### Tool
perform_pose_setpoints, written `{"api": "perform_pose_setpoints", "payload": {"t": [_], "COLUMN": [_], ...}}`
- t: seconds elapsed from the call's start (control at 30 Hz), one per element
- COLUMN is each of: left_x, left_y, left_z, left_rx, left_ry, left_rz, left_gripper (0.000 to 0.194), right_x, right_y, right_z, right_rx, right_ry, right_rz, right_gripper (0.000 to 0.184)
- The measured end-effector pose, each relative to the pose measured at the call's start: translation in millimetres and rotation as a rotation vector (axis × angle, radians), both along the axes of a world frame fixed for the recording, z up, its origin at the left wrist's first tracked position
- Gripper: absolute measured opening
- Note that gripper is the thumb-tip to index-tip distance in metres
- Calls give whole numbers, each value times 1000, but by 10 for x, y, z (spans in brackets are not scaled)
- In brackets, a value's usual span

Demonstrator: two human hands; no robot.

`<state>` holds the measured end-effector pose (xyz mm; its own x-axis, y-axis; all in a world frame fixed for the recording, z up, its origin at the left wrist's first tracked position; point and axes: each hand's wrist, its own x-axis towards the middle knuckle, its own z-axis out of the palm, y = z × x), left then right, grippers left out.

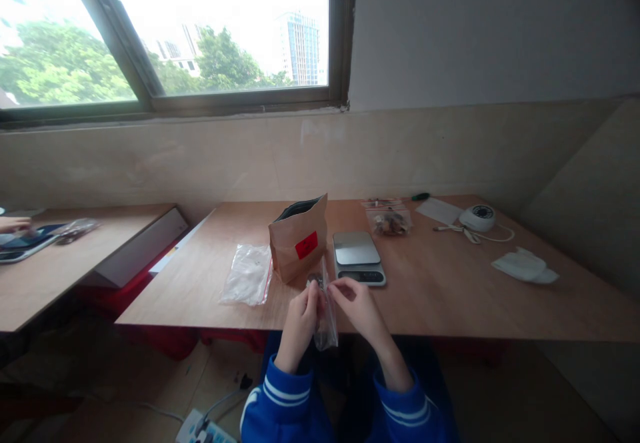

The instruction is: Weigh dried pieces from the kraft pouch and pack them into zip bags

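A clear plastic bag hangs between my hands at the table's front edge, with something small and dark in its upper part that I cannot make out. My left hand is closed on the bag's left side. On the other side, the fingers of my right hand pinch the bag's edge. Just beyond them stands an open brown paper pouch with a red label. A small digital scale lies right of the pouch, close to my right hand. Left of the pouch is a flat clear zip bag.
Farther back lie a zip bag of small parts, a green-handled tool and white paper. A white dome camera with its cable and a crumpled white cloth are at right. Another person's hand shows at the left table.
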<state>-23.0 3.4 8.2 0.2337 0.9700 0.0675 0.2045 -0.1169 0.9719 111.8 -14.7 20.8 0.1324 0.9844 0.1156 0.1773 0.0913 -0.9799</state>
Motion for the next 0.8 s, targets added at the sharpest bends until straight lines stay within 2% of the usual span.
{"api": "perform_pose_setpoints", "payload": {"t": [0.13,0.33,0.57,0.8], "left_x": [12,86,9,-43], "left_y": [4,35,63,61], "left_z": [3,-69,-99,-72], "left_rx": [-17,-231,-182,-134], "left_ry": [11,-117,-181,-154], "left_rz": [-37,-10,-62,-152], "left_gripper": [49,53,50,42], "right_x": [23,-81,-55,-3], "right_y": [25,-32,-22,-32], "right_z": [-19,28,-14,17], "right_rx": [-48,-63,-26,9], "right_ry": [-6,-19,50,56], "right_rz": [-10,46,111,88], "right_gripper": [18,18,16,17]}}
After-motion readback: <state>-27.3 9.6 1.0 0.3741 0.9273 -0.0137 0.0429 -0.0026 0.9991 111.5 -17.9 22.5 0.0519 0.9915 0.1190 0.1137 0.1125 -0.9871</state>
